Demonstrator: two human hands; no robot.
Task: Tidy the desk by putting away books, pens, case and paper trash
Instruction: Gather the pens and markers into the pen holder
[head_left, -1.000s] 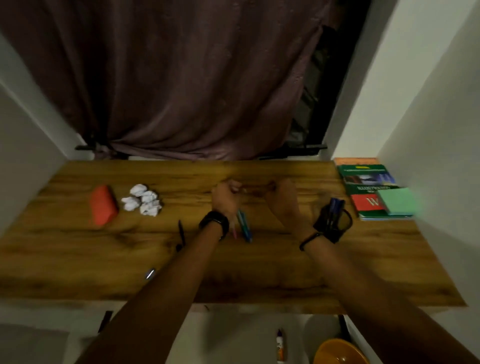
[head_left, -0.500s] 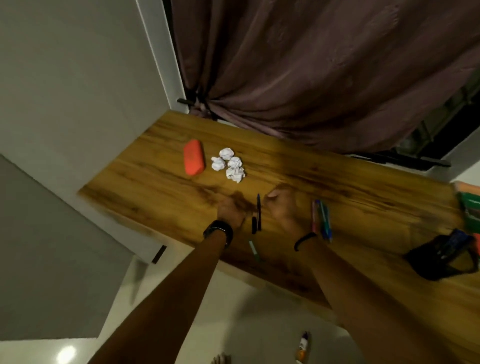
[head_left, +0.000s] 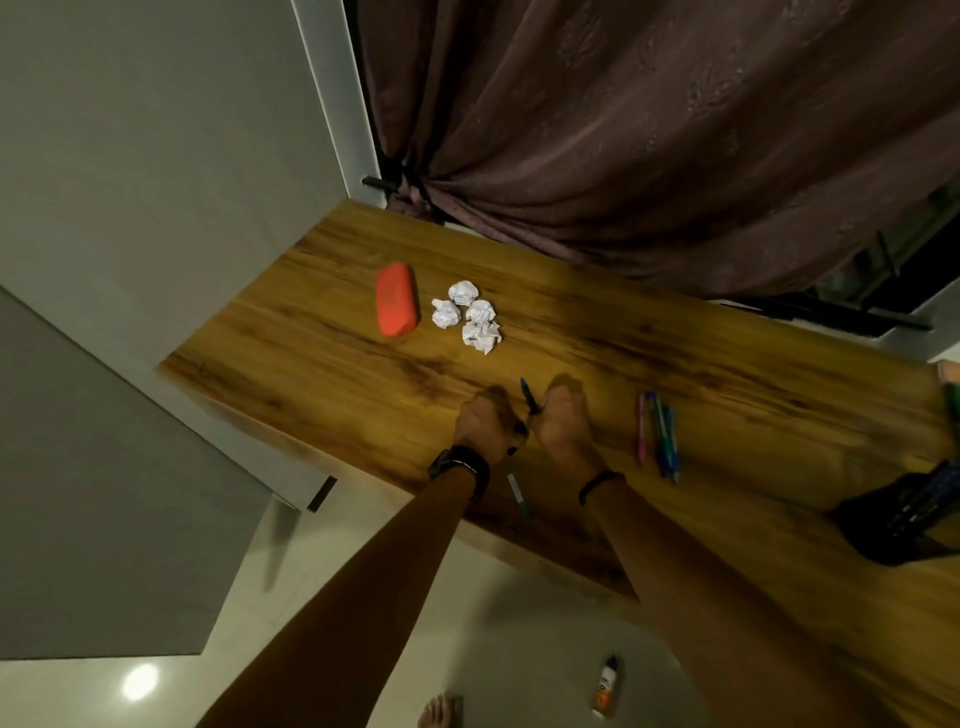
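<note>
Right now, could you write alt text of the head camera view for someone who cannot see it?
Two bare hands, left hand and right hand, meet over a wooden desk, the right gripping a dark pen with a blue tip. Beyond lie an orange oblong case and four crumpled white paper balls; a cluster of coloured pens lies to the right.

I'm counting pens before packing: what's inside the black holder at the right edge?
The black holder shows a few dark pen-like sticks poking out; their number and anything deeper inside is hidden in shadow.
</note>
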